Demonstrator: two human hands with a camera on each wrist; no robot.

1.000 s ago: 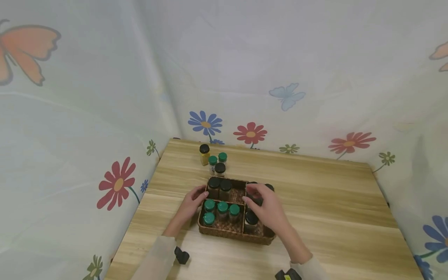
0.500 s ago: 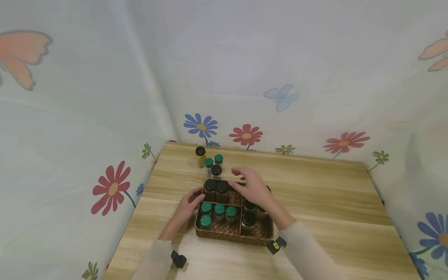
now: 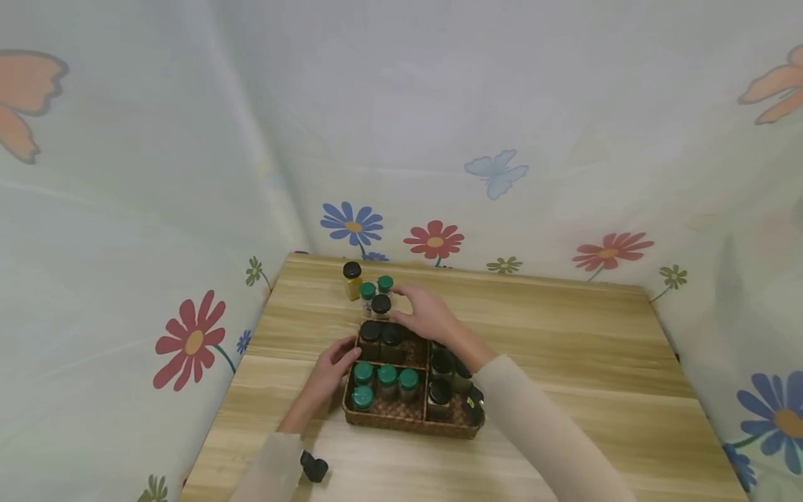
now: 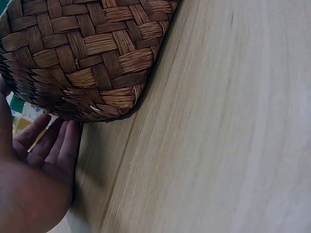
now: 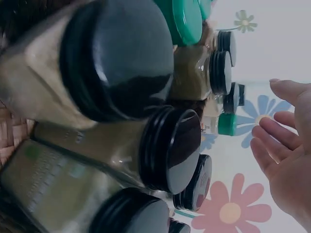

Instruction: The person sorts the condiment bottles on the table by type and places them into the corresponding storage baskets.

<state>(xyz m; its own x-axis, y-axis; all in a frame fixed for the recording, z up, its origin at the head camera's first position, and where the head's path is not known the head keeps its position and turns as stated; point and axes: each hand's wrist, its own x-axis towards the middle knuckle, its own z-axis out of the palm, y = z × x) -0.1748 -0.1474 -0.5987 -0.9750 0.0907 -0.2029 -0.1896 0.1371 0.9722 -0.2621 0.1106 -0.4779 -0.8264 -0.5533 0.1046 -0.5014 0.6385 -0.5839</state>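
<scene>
My right hand reaches over the back of a woven basket in the head view, thumb and fingers spread beside a black-lidded jar and a green-capped spice jar. The right wrist view shows that hand with nothing in its grasp. At the basket's left side is my left hand, fingers relaxed against the outer wall; the left wrist view has its fingertips right at the woven corner. Inside the basket, green-capped jars fill the front left compartment, with black-lidded jars behind and on the right.
Behind the basket stand a jar with yellow contents and another green-capped jar. The wooden table extends to the right. Flower-printed cloth hangs around its back and sides.
My right hand has moved from over the basket's right compartment, back and left, to the jars behind it. The left hand stays at the basket's side. The head view has shifted slightly.
</scene>
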